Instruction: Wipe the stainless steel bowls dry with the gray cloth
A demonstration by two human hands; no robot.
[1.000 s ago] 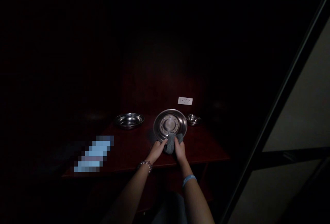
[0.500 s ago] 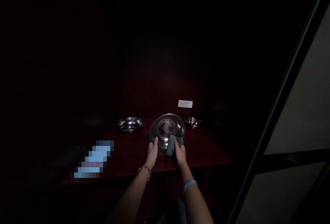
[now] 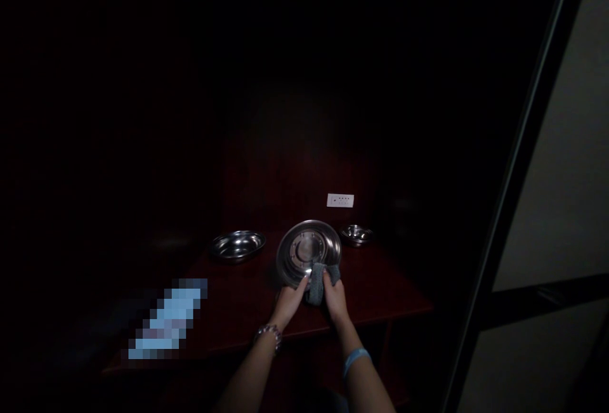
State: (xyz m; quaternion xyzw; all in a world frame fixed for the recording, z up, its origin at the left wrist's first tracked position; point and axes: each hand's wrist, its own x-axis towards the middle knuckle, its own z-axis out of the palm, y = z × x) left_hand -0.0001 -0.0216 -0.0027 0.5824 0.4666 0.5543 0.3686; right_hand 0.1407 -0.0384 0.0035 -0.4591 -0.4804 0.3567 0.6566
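Note:
A round shiny metal plate (image 3: 307,249) is held up, tilted, above the dark red table. My left hand (image 3: 288,304) grips its lower edge, thumb on the face that shows. Close beside it, my right hand (image 3: 334,294) presses a grey cloth (image 3: 316,284) against the lower right rim, with the thumb over the cloth. The fingers behind the plate are hidden.
On the dark red table (image 3: 375,286), a metal dish (image 3: 238,245) lies at the left and a smaller metal bowl (image 3: 356,235) at the right. A white socket panel (image 3: 340,200) is on the back wall. A pixelated light-blue patch (image 3: 167,321) shows at the front left.
My left hand has moved from the plate's lower left edge to its bottom, nearer my right hand. The camera view has tilted slightly, so the table appears lower.

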